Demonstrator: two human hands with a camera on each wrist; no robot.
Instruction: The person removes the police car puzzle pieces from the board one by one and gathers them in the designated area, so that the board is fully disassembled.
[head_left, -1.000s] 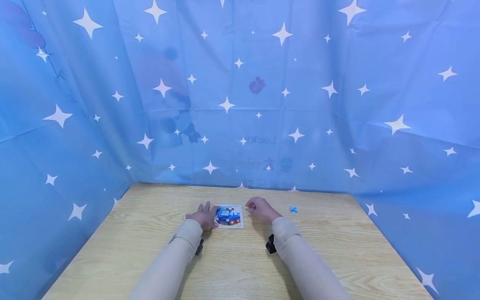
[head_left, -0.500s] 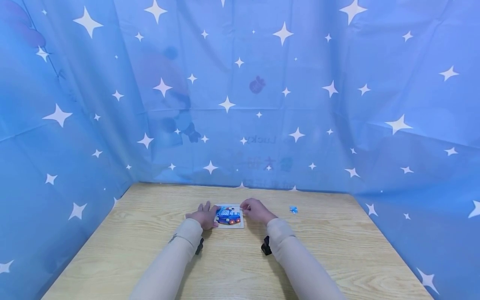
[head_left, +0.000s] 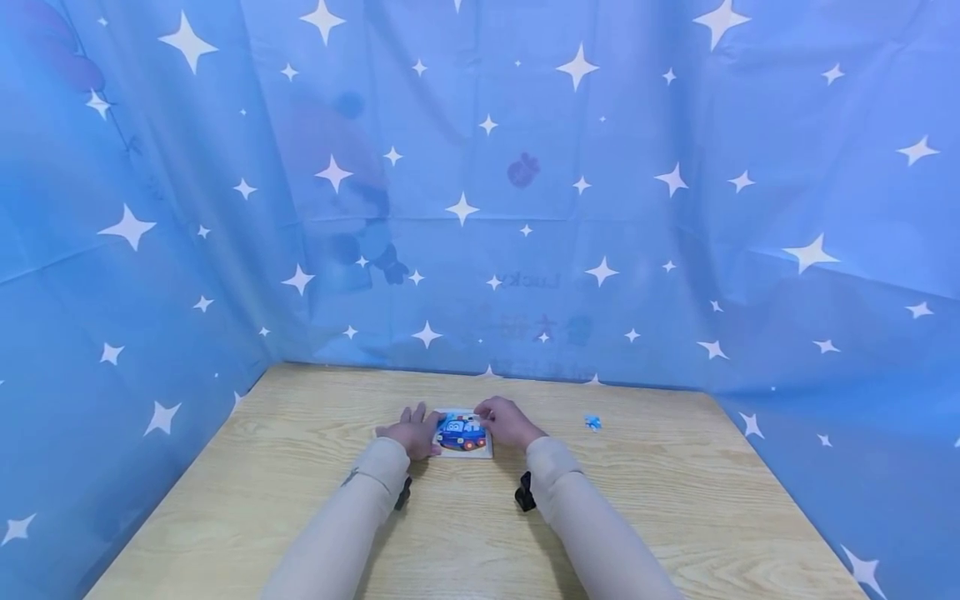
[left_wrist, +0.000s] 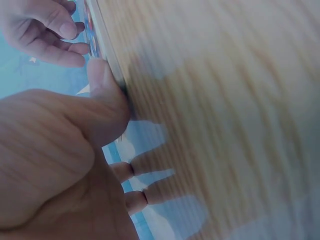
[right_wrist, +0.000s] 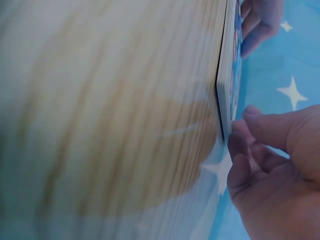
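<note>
A square jigsaw puzzle board (head_left: 463,435) with a blue cartoon truck lies on the table, between the two hands. My left hand (head_left: 412,433) rests at its left side, thumb along the board edge and the other fingers spread. In the left wrist view, the left thumb (left_wrist: 102,82) lies right at the board's rim. My right hand (head_left: 510,422) is at the board's upper right corner, thumb and fingers bent close together. In the right wrist view these fingertips (right_wrist: 252,111) are beside the board's edge; I cannot tell whether a piece is between them.
A loose blue puzzle piece (head_left: 592,422) lies on the wooden table (head_left: 660,500) to the right of my right hand. Blue curtains (head_left: 480,208) with white stars stand behind the table and at both sides. Black wrist devices (head_left: 525,492) are strapped at both wrists.
My right hand has moved left, from beside the board to over its upper right corner. The left hand stays at the board. The head view has shifted slightly.
</note>
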